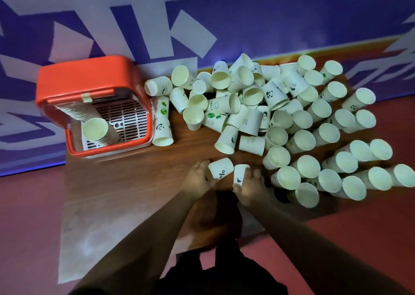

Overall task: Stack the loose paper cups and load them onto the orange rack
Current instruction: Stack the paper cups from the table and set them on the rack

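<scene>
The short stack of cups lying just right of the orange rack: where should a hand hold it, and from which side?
Grip the stack round its side wall near the middle, coming from above. It seems to lie on its side, mouth facing the camera; the orange rack stands close on its left, loose cups on its right.

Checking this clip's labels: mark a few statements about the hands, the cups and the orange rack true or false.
1. The left hand holds a white paper cup, and the right hand holds a panda-printed cup. True.
2. The orange plastic rack is empty. False: a stack of cups leans inside it.
3. The rack stands at the right end of the brown wooden table. False: it stands at the left end.
4. The upright cups at the table's right end stand mouth-up. True.
</scene>
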Tool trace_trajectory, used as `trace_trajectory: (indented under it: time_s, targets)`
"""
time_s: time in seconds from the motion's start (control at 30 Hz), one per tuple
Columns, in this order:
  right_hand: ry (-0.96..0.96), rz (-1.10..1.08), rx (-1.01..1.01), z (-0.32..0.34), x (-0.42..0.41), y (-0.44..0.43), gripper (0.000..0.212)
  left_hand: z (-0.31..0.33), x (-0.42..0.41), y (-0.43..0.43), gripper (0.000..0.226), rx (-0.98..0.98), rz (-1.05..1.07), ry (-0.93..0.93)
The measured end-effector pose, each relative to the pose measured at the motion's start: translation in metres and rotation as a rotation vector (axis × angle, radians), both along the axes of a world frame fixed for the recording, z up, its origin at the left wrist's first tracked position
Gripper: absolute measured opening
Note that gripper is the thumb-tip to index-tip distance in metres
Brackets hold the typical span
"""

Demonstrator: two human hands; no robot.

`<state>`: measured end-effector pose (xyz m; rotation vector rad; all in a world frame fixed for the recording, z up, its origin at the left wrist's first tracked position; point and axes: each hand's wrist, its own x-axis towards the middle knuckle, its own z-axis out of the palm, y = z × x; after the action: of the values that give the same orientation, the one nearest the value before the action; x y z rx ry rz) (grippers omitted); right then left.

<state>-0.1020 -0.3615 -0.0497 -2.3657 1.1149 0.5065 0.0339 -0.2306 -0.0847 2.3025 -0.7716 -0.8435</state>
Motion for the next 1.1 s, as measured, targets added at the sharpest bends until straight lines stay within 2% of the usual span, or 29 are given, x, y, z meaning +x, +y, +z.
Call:
trace_trajectory:
  time_s: [0.1,0.23,0.37,0.4,0.53,0.63,0.83,0.93,1.03,1.1]
  targets:
    - [0.023,-0.033,0.047,-0.005,-0.003,0.001,0.080,0.004,0.000,0.013,0.070,-0.019,0.087,0.032]
    - [-0.047,-0.029,0.063,0.003,0.001,0.000,0.082,0.013,0.009,0.035,0.064,-0.069,0.240,0.074]
    - [-0.154,-0.044,0.116,0.024,0.024,-0.002,0.072,0.029,0.028,0.069,0.087,-0.188,0.460,0.185]
    - [-0.174,-0.055,0.131,0.031,0.033,-0.003,0.070,0.034,0.034,0.079,0.086,-0.207,0.508,0.180]
    - [-0.312,-0.048,0.215,0.061,0.083,0.004,0.060,0.065,0.065,0.119,0.054,-0.332,0.666,0.078]
    - [-0.412,0.027,0.248,0.075,0.126,0.026,0.060,0.091,0.089,0.150,0.041,-0.396,0.748,-0.025]
    - [-0.550,0.224,0.369,0.103,0.189,0.074,0.060,0.116,0.142,0.207,0.053,-0.377,0.899,-0.186]
    - [-0.611,0.202,0.363,0.112,0.211,0.092,0.065,0.122,0.166,0.217,0.063,-0.338,0.916,-0.245]
    - [-0.604,0.162,0.345,0.113,0.228,0.103,0.074,0.125,0.185,0.211,0.064,-0.295,0.854,-0.299]
    - [-0.612,0.138,0.352,0.112,0.237,0.107,0.072,0.123,0.197,0.207,0.068,-0.274,0.803,-0.316]
